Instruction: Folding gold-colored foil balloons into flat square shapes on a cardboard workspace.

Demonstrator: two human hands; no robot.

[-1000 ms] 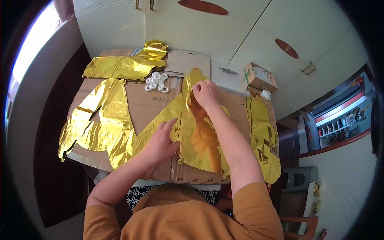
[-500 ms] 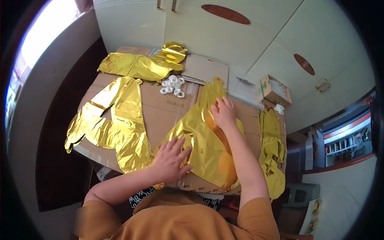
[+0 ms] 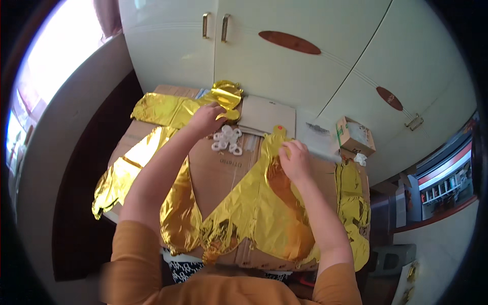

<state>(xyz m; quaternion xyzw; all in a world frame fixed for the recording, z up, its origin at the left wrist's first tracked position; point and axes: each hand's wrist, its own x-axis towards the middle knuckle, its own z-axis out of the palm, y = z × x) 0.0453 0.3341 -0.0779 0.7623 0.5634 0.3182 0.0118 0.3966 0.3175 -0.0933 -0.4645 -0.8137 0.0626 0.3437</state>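
A large gold foil balloon (image 3: 272, 213), flat and uninflated, lies in front of me on a cardboard-covered table. My right hand (image 3: 296, 161) rests on its upper part, fingers bent and slightly apart, just below a tab with a red dot. My left hand (image 3: 206, 121) reaches across the table to the near edge of a stack of gold foil balloons (image 3: 165, 109), thumb and fingers apart. Close beside those fingers sits a cluster of small white rings (image 3: 227, 140), like ribbon rolls. Another gold foil balloon (image 3: 178, 218) lies at the left, partly hidden under my left forearm.
More folded gold foil (image 3: 351, 203) lies along the right table edge. A small open carton (image 3: 356, 136) stands at the back right, near flat cardboard sheets (image 3: 268, 116). White cabinet doors (image 3: 284, 76) rise behind the table. A grey stool (image 3: 394, 259) stands at the lower right.
My left hand has left the near part of the large balloon and moved forward to the back stack. My right hand stays on the balloon's upper part. The view has tilted up slightly.
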